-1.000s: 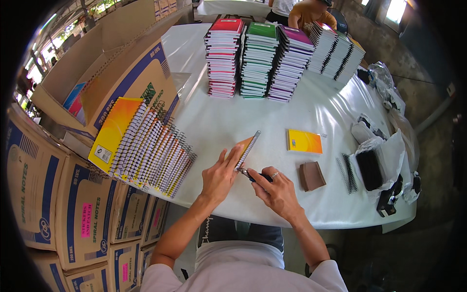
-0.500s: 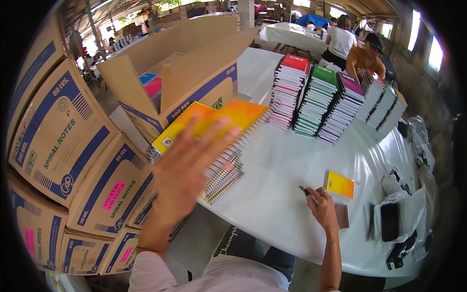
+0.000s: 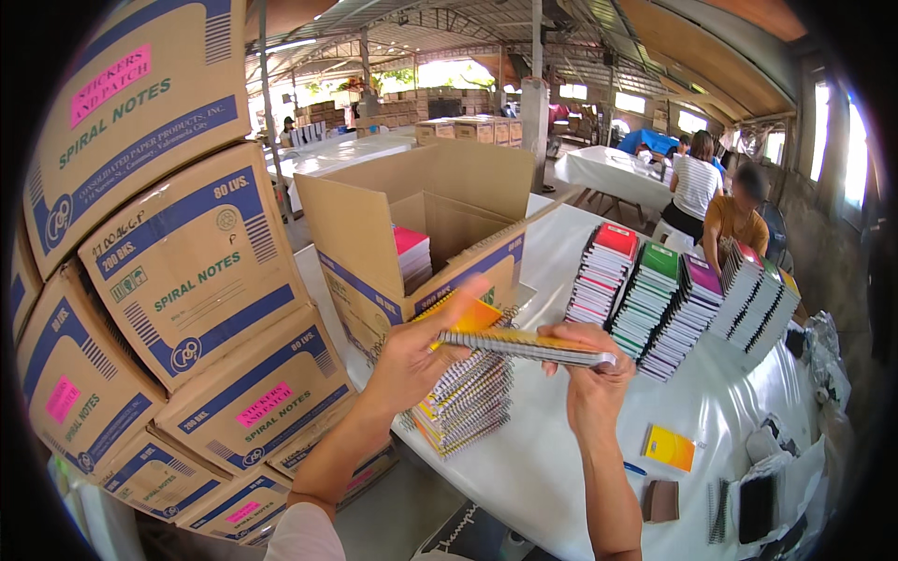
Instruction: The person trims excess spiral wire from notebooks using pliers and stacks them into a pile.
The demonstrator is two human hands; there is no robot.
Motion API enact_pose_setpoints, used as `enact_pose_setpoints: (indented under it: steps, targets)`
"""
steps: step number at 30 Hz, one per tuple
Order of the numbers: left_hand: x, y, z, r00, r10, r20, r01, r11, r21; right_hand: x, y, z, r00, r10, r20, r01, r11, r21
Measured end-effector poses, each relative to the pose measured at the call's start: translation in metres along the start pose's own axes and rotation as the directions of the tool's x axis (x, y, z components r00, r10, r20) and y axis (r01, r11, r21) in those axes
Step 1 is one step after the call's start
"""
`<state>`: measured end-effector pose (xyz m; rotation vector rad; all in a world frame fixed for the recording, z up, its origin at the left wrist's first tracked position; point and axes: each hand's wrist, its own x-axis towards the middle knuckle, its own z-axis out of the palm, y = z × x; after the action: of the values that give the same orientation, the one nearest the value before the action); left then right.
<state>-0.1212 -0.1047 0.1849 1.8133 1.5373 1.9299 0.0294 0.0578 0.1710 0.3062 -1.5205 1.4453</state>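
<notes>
Over the table's near edge I hold a yellow-orange spiral notebook (image 3: 524, 344) nearly level, its page edge toward me. My right hand (image 3: 594, 374) grips its right end, thumb and fingers closed around it. At the other end, my left hand (image 3: 416, 351) has the notebook against its palm; the thumb and fingertips are smeared by motion. Just below and behind stands a leaning stack of spiral notebooks (image 3: 463, 402), wire bindings outward, partly hidden by my left hand. One yellow notebook (image 3: 670, 449) lies flat to the right, near a slim blue pen-like item (image 3: 634, 467).
An open carton (image 3: 355, 252) with notebooks inside stands behind the stack. Closed cartons (image 3: 187, 271) are piled at left. Tall stacks of red (image 3: 599, 271), green (image 3: 645, 290) and purple notebooks (image 3: 683, 313) stand at right, a co-worker (image 3: 734, 220) beyond. A brown block (image 3: 661, 501) lies nearer.
My right hand has let go of the dark pen-like tool and come up to grip a notebook. My left hand has drawn back from the stack with that notebook. The view has tilted up.
</notes>
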Motion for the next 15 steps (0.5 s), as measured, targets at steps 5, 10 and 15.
enact_pose_setpoints:
  steps: [5,10,15]
  targets:
    - [-0.028,0.008,-0.023,0.956,0.165,-0.243,-0.100,0.961,0.258,0.027,0.007,0.024,0.890,-0.269,0.368,0.454,0.582,-0.675]
    - [-0.047,-0.007,-0.030,0.999,0.053,0.013,-0.047,0.720,0.692,0.011,0.026,0.035,0.820,0.000,0.573,0.451,0.617,-0.645]
    - [-0.056,-0.001,-0.031,0.998,-0.046,0.045,-0.014,0.535,0.845,-0.004,0.022,-0.026,0.949,-0.019,0.314,0.237,0.702,-0.671]
